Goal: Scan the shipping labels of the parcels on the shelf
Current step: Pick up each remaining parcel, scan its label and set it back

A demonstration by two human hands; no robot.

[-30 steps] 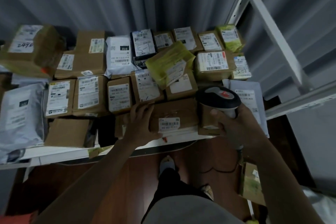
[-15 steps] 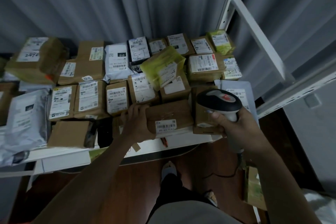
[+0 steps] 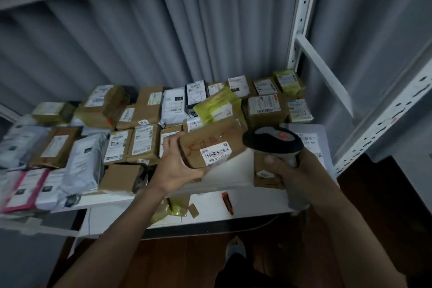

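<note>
We held a brown parcel [image 3: 211,145] lifted off the shelf [image 3: 233,208] in our left hand [image 3: 180,166], label [image 3: 216,153] up; our right hand [image 3: 292,170] gripped the scanner [image 3: 273,142] beside it. This scan looked not yet done, with many parcels left, we judged.

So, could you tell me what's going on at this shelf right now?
A person is scanning parcel labels. The left hand grips a brown cardboard parcel, lifted off the shelf and tilted so its barcode label faces up. The right hand holds a handheld scanner just right of that parcel. Many other labelled parcels lie packed across the shelf behind.
</note>
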